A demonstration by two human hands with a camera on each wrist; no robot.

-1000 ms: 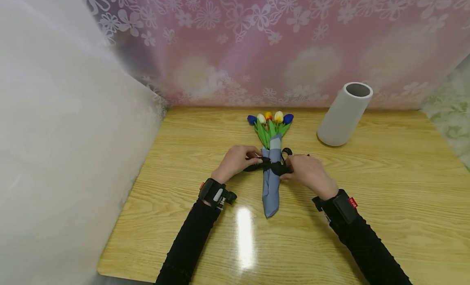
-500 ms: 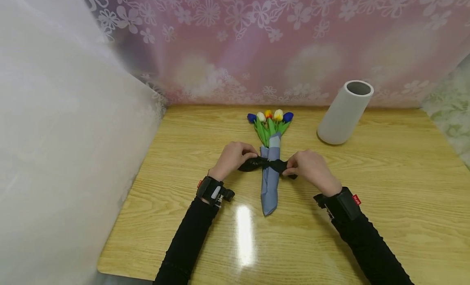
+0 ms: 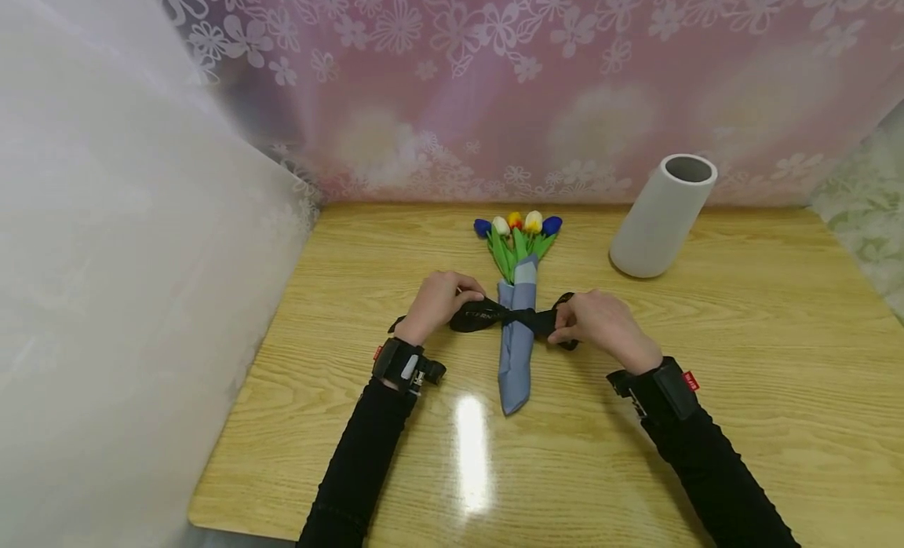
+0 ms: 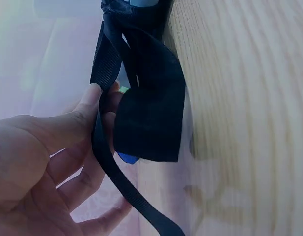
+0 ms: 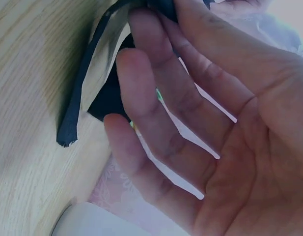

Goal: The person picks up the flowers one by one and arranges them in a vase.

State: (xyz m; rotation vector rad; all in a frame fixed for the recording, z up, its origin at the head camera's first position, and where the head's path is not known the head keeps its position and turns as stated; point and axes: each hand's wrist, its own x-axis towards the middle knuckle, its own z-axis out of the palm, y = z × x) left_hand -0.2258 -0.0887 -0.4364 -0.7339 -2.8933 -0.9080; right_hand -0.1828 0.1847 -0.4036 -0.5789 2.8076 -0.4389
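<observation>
A bouquet of tulips (image 3: 519, 242) in blue, white and orange-yellow lies on the table, its stems rolled in blue-grey wrapping (image 3: 517, 359). Black ribbon (image 3: 477, 316) with pale lettering crosses the wrapping and is knotted at the middle. On the left side my left hand (image 3: 439, 303) pinches the ribbon between thumb and fingers; in the left wrist view a loose ribbon tail (image 4: 136, 201) hangs past the hand. My right hand (image 3: 600, 322) pinches the ribbon's other side, right of the wrapping. A frayed ribbon end (image 5: 68, 130) shows beside its fingers in the right wrist view.
A white vase (image 3: 660, 222) stands at the back right of the wooden table (image 3: 763, 359). Behind the table hangs a pink floral curtain (image 3: 452, 100), and white sheeting (image 3: 127, 257) borders the left side.
Both hands have moved apart, the left one to the left and the right one slightly right, spreading the ribbon and drawing the knot in. The bouquet has shifted slightly left.
</observation>
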